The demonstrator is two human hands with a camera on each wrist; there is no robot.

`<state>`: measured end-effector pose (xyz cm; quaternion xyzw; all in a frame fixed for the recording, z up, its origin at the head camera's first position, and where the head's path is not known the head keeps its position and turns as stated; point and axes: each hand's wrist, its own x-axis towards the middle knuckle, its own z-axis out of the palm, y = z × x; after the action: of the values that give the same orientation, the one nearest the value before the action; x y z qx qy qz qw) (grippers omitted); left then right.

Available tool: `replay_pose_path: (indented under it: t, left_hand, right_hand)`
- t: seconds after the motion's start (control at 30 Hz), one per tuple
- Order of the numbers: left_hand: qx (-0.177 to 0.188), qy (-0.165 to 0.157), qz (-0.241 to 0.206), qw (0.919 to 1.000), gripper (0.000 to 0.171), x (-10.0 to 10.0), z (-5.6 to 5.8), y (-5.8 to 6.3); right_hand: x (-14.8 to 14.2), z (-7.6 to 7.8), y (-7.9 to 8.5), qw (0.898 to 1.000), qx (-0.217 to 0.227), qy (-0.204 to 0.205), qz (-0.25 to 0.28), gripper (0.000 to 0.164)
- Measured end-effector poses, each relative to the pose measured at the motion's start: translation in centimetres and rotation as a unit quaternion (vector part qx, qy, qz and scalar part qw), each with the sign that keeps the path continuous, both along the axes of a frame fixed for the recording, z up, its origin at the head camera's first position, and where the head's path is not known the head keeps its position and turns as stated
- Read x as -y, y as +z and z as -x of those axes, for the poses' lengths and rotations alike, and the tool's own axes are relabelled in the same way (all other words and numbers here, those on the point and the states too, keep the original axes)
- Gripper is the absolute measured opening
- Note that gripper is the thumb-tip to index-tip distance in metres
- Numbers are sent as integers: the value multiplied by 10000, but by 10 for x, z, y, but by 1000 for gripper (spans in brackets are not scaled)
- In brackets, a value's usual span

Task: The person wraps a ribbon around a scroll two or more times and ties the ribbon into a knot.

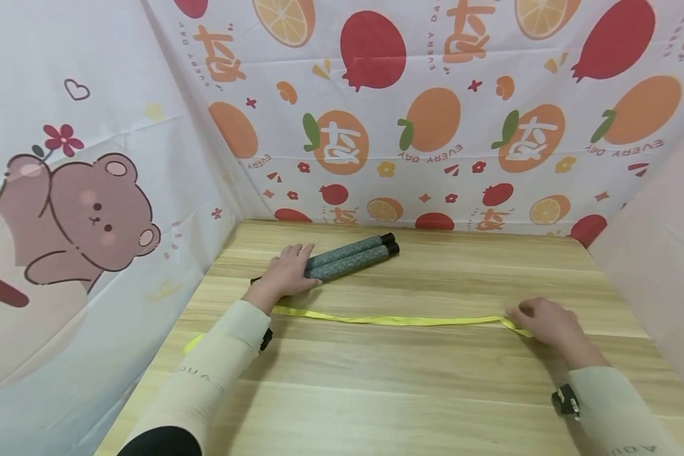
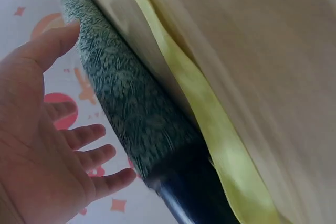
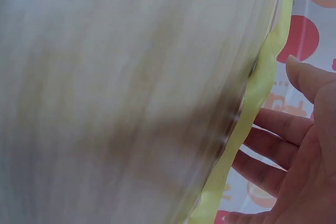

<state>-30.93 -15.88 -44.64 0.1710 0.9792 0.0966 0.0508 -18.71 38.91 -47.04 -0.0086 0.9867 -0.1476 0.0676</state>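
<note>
Two slim rolls (image 1: 350,259) covered in green-grey patterned cloth, with black ends, lie side by side toward the back left of the table. My left hand (image 1: 287,273) reaches over their left part, thumb on the near side. In the left wrist view, its fingers spread beside the patterned roll (image 2: 118,85). A yellow ribbon (image 1: 399,320) stretches across the table in front of the rolls. At its right end my right hand (image 1: 549,322) touches it with the fingertips. In the right wrist view the thumb stands apart, while the fingers pass behind the ribbon (image 3: 244,119).
Wood-grain tabletop (image 1: 387,392) spreads under everything. A fruit-print cloth (image 1: 433,183) hangs at the back, and a bear-print cloth (image 1: 85,209) on the left. More yellow ribbon (image 1: 192,343) shows beyond the left sleeve (image 1: 222,354).
</note>
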Motion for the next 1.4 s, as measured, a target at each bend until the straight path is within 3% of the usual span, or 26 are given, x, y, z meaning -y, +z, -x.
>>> replay_pose_path:
  t: [0.23, 0.43, 0.77, 1.03, 1.4]
  left_hand:
    - [257, 107, 370, 9989, 99, -16, 13, -10]
    - [702, 213, 516, 9960, 96, -24, 19, -14]
    - [965, 169, 470, 9941, 96, -29, 24, -8]
    - [721, 55, 740, 9946, 82, -39, 30, -10]
    - [420, 335, 924, 9943, 76, -49, 32, -17]
  right_hand:
    - [4, 1, -1, 9999, 98, -81, 60, 75]
    - [4, 1, -1, 9999, 77, -108, 57, 76]
    - [6, 1, -4, 9999, 0, -146, 4, 76]
    - [5, 3, -7, 9998, 29, -219, 4, 81]
    - [4, 3, -9, 9998, -66, -201, 12, 78]
